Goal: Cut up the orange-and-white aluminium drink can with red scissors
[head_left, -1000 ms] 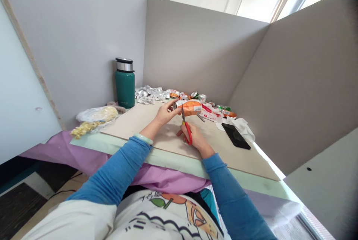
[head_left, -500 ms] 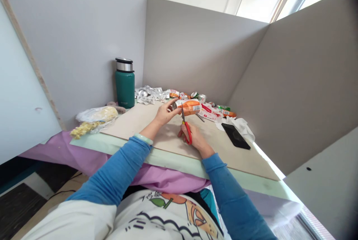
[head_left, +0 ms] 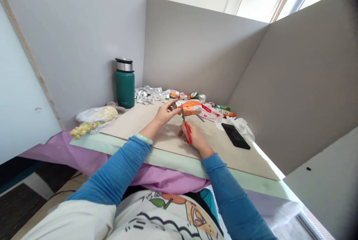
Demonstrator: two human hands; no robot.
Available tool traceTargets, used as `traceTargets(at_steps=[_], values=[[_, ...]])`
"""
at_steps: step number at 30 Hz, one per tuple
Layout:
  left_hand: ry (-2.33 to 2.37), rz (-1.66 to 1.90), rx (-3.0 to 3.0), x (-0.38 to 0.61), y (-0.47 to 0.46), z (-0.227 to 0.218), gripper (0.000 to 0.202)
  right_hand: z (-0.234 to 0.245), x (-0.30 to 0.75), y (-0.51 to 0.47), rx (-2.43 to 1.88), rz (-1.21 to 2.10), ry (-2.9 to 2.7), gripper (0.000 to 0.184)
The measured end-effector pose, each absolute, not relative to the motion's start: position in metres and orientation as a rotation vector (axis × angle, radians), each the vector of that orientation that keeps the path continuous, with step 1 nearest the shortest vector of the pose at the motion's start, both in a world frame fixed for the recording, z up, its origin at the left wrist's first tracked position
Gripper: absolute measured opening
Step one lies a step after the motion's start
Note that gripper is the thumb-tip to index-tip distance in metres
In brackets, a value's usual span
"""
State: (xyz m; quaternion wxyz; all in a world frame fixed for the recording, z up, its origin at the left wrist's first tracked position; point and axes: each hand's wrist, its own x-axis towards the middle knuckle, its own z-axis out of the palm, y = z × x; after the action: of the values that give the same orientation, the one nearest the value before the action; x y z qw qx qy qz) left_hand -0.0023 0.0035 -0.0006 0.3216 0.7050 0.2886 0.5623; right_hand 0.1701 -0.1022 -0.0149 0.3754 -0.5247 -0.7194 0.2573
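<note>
An orange-and-white drink can [head_left: 191, 107] lies sideways in the air above the board, its left end gripped between the thumb and fingers of my left hand [head_left: 165, 113]. My right hand [head_left: 192, 135] is closed round the red handles of a pair of scissors [head_left: 188, 131]. The scissor blades point up and cross the can near its left end, close to my left thumb. Whether the blades cut through the metal there I cannot tell. Below both hands is the beige board [head_left: 167, 135].
A green bottle [head_left: 125, 85] stands at the back left, beside crumpled clear plastic [head_left: 151, 93]. Several cans and scraps, one an orange can [head_left: 229, 113], line the back. A black phone [head_left: 235, 136] and white tissue [head_left: 243, 126] lie at right. A plastic bag [head_left: 97, 114] sits at left. Grey panels [head_left: 195, 46] enclose the table.
The can has turned slightly in my left hand, its printed label shifting a little. My right hand and the scissors stay almost in place.
</note>
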Motion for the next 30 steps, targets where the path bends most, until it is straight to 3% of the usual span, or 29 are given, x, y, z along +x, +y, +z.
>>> traceTargets(at_steps=[7,30], values=[[0.720,1.380,1.886,-0.0037,0.0028,-0.0008,0.071,-0.0217,0.1697,-0.0981,-1.260,0.846,-1.771,0.052],[0.652,1.383,1.867,-0.0038,-0.0028,0.0040,0.068,-0.0217,0.1697,-0.0967,-1.277,0.834,-1.757,0.050]])
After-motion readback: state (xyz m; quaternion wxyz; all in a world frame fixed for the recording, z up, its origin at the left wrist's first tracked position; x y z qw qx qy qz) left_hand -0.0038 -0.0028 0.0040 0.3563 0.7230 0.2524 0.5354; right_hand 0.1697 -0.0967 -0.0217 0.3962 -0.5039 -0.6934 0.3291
